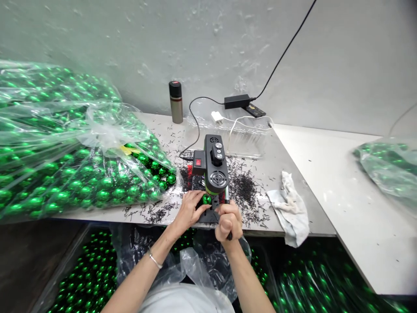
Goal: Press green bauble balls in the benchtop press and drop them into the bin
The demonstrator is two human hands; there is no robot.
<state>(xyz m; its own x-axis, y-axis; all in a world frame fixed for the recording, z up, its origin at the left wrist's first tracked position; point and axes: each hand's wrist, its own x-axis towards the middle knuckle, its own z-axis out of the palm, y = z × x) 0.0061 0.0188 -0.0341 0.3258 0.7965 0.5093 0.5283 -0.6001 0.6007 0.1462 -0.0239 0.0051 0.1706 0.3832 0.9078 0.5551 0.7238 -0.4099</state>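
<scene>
Bag (58, 130) left of machine (216, 163), cloth (289, 211) right, bottle (176, 104) behind, ball (206, 199) apparently beneath

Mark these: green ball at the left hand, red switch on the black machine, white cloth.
green ball (206, 199): head view, middle of its shiny face
red switch (198, 162): head view, centre of the rocker
white cloth (291, 209): head view, middle of the crumpled fabric
</scene>
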